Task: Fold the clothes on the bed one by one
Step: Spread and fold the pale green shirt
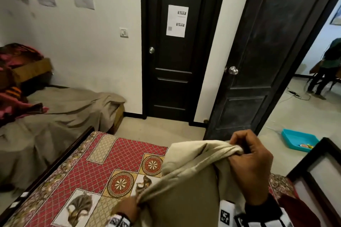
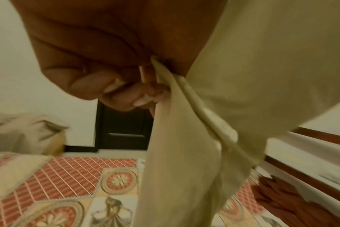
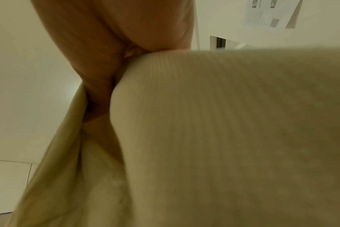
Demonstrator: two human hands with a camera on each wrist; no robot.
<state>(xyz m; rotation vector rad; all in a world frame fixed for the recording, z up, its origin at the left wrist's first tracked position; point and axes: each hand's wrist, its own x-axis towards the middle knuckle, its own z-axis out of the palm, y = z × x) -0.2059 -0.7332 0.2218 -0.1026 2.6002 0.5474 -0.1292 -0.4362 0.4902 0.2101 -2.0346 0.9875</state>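
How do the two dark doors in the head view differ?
The left door is shut in its frame; the right door stands swung open. The left door bears a white printed sheet and a small label; the right door's face is bare. Both are dark, panelled, with round metal knobs.

bedspread (image 1: 103, 155) apparently open leftward, frame (image 1: 313, 167) right

We stood in a bedroom of a home. A bed (image 1: 103, 162) with a red patterned cover filled the foreground, and beside it lay a low mattress (image 1: 60, 116) under a drab sheet, with bright blankets (image 1: 16, 83) heaped at its end. Two dark panelled doors (image 1: 173, 51) with round knobs, a wall switch (image 1: 124, 32) and a tiled floor (image 1: 162, 134) completed it.
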